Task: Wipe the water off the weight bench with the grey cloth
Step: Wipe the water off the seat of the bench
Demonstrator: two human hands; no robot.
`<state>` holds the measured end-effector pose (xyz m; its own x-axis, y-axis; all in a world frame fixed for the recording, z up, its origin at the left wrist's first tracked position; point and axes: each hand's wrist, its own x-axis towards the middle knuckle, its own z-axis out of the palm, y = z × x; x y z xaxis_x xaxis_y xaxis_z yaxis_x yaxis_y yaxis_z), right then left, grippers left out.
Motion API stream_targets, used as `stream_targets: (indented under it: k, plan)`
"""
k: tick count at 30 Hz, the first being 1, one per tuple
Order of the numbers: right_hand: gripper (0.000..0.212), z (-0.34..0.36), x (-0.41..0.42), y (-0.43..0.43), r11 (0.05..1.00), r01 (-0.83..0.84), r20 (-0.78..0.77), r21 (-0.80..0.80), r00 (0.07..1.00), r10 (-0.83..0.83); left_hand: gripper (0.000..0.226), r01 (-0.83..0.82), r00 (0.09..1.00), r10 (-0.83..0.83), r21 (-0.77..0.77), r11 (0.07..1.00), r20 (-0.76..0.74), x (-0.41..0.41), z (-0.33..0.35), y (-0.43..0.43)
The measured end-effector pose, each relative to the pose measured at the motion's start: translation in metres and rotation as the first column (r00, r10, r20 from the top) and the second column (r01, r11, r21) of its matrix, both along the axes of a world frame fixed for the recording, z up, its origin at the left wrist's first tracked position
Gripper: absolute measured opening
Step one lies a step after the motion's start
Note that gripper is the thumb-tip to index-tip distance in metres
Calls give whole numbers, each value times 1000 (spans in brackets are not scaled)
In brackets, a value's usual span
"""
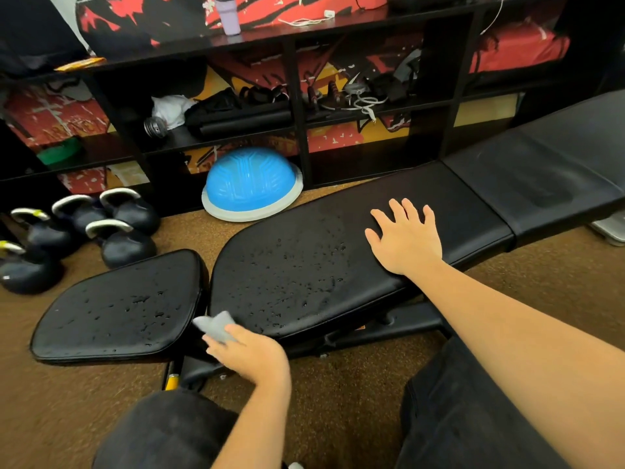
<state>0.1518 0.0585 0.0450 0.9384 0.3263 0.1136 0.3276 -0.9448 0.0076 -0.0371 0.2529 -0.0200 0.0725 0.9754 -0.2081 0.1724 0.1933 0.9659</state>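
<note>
The black padded weight bench [473, 204] runs from lower left to upper right. Water drops lie scattered on its small seat pad [118, 309] and on the near half of the long pad [287, 265]. My left hand [250, 353] holds a bunched grey cloth [216, 328] at the near edge of the long pad, beside the gap between the two pads. My right hand [406, 238] lies flat, fingers spread, on a dry-looking stretch of the long pad.
Several dark kettlebells [111, 231] stand on the brown carpet at the left. A blue half-ball trainer [252, 184] leans against the black shelf unit [297, 130] behind the bench. My knees in dark shorts are at the bottom.
</note>
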Motion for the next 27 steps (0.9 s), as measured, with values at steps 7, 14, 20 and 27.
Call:
stream_targets:
  k: [7,14,20,27]
  plan:
    - [61,-1,-1,1,1000,-2,10,4,1000,2,59,130,980,-123,38,991,-157,4,-3,26]
    - [62,-1,0,1,1000,5,11,-13,1000,-5,60,347,918,-292,185,919,-269,-18,-1,-19]
    - [63,-2,0,1,1000,4,14,-7,1000,-4,62,561,773,-452,146,815,-446,-19,-1,6]
    - [63,0,-1,1,1000,3,0,-12,1000,-3,52,556,737,-390,168,814,-551,-9,-7,61]
